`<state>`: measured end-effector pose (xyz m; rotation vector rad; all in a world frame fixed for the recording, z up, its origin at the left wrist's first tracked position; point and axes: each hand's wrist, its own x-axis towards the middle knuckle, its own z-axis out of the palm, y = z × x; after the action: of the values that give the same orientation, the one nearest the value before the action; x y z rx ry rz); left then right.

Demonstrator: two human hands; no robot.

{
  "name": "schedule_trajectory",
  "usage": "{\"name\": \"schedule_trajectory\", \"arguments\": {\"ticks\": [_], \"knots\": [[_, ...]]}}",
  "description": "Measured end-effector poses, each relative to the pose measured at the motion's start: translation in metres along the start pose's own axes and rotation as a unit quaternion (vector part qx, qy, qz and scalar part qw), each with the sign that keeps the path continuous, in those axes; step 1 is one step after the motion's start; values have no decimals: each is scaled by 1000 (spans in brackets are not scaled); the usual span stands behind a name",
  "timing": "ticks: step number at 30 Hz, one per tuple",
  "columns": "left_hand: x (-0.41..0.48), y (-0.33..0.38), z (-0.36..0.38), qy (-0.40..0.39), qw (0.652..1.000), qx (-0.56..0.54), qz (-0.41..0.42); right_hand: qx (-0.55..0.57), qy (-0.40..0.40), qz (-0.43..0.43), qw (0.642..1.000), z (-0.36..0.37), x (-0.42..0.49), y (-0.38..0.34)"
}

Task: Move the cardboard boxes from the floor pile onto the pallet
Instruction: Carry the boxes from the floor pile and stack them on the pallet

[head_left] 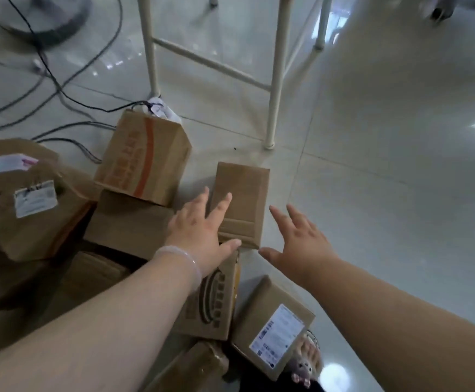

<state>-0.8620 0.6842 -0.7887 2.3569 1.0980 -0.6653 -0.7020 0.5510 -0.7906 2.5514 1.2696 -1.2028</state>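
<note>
Left hand (202, 230) and right hand (301, 244), spread empty, are reaching for the box (242, 199) between them; the pile (126, 222) beside the left hand is waiting.

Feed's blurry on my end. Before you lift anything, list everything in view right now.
plain box: one, brown, on the floor between the hands
orange-printed box: one, brown, on top of the pile, beyond the left hand
other boxes: at least five, brown, two with white labels, piled left and bottom
cables: several, black, on the floor upper left
frame legs: several, white, standing at top
floor: pale glossy tiles
slipper: one, plush charm, bottom edge
bracelet: one, translucent, left wrist
left hand: open, fingers spread over the plain box's left side
right hand: open, right of that box, apparently clear of it
</note>
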Motion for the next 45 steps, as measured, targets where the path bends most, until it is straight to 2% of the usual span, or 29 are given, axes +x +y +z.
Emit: {"name": "schedule_trajectory", "arguments": {"ticks": [3, 8, 13, 17, 23, 30, 34, 39, 42, 45], "knots": [[40, -11, 62, -20, 1000, -19, 0, 7, -4, 1, 1000, 52, 48, 7], [93, -27, 119, 14, 998, -55, -22, 96, 26, 18, 995, 100, 111, 11], [116, -35, 140, 32, 981, -191, -17, 225, 44, 8, 973, 125, 142, 13], [103, -40, 125, 41, 971, -234, -6, 256, 71, -7, 964, 116, 125, 5], [29, -37, 38, 40, 965, -259, -27, 220, 61, -22, 973, 38, 53, -48], [-125, -22, -132, 59, 959, -274, -43, 246, 71, -74, 964, -100, -99, -133], [-212, -3, -219, 58, 957, -281, -47, 253, 84, -76, 961, -175, -192, -164], [-295, 26, -285, 106, 942, -314, -60, 234, 115, -72, 963, -243, -274, -189], [-339, 37, -307, 165, 922, -338, -94, 236, 131, -143, 952, -272, -311, -206], [-385, 45, -326, 213, 896, -362, -145, 267, 100, -219, 933, -294, -345, -223]]}}
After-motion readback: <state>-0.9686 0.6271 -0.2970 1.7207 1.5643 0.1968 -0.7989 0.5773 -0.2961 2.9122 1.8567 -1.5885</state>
